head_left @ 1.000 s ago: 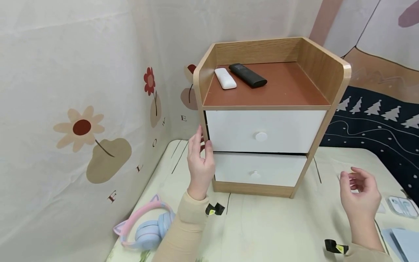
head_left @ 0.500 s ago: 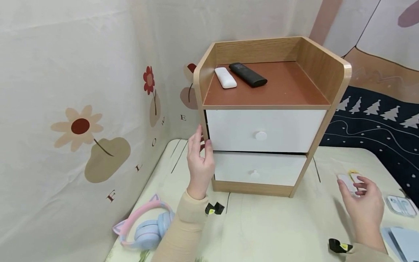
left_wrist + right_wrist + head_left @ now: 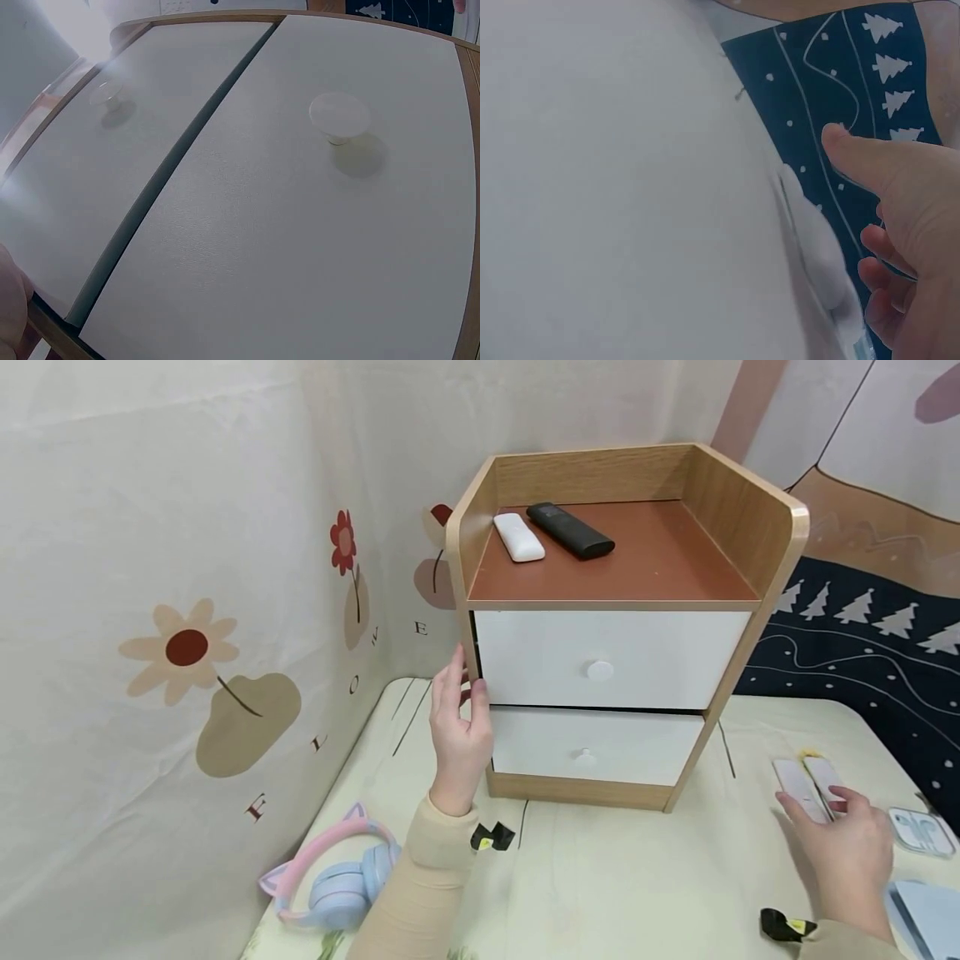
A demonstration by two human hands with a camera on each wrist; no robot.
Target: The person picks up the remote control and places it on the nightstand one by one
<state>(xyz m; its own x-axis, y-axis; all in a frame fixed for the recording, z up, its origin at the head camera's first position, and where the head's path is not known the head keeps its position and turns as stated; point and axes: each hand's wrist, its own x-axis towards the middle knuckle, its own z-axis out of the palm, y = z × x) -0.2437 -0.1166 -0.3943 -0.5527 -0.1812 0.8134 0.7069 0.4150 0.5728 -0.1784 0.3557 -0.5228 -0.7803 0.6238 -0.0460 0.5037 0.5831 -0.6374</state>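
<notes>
A small wood-trimmed cabinet [image 3: 585, 788] stands on a pale cloth-covered surface. My left hand [image 3: 461, 743] rests against its left side panel, fingers extended upward. The upper white drawer [image 3: 540, 660] and lower white drawer [image 3: 532, 743] each have a round knob; a thin dark gap runs between them. To the right, my right hand [image 3: 847, 856] is at the near end of two slim white pieces [image 3: 797, 781] lying side by side, with a yellow bit at their far end. Its thumb and fingers are spread apart. Whether they touch the pieces is unclear.
A white case-like object [image 3: 518, 537] and a black oblong device [image 3: 570, 531] lie on the cabinet's brown top. Cat-ear headphones [image 3: 341, 897] lie at left. At right are a clear-fronted case [image 3: 921, 832] and a light-blue flat object [image 3: 930, 914]. Fabric walls [image 3: 247, 485] enclose the back.
My right hand has moved down and slightly right, and its fingers have spread, uncovering the two white pieces. My left hand stays on the cabinet's side.
</notes>
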